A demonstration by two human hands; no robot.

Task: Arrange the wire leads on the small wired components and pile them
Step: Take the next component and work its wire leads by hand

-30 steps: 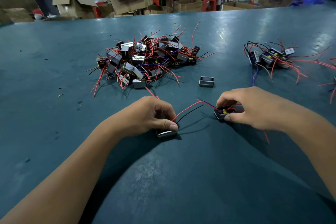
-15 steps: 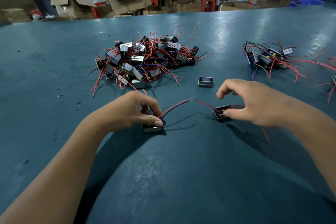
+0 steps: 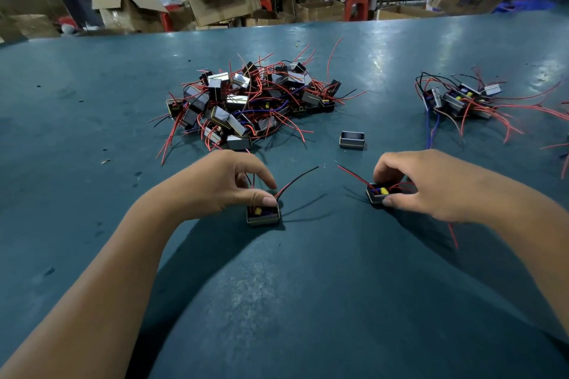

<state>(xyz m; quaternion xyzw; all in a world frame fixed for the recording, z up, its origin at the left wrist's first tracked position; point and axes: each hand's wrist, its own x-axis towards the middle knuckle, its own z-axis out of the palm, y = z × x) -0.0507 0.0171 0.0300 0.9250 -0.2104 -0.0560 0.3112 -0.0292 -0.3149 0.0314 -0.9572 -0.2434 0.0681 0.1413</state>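
Two bare forearms reached in from the near edge of the view, uncovered as far back as the picture showed, with no sleeve cuff in sight. The left hand [image 3: 221,184] and right hand [image 3: 431,188] were ungloved, fingernails short and plain, and the wrists appeared bare too.

Both my forearms reach forward, my left hand [image 3: 224,184] and right hand [image 3: 431,188] palm-down, fingers curled, seemingly pinching.

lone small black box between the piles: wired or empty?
Empty, as far as visible: the small black open-topped box on the teal table shows a dark hollow, no wire leads.
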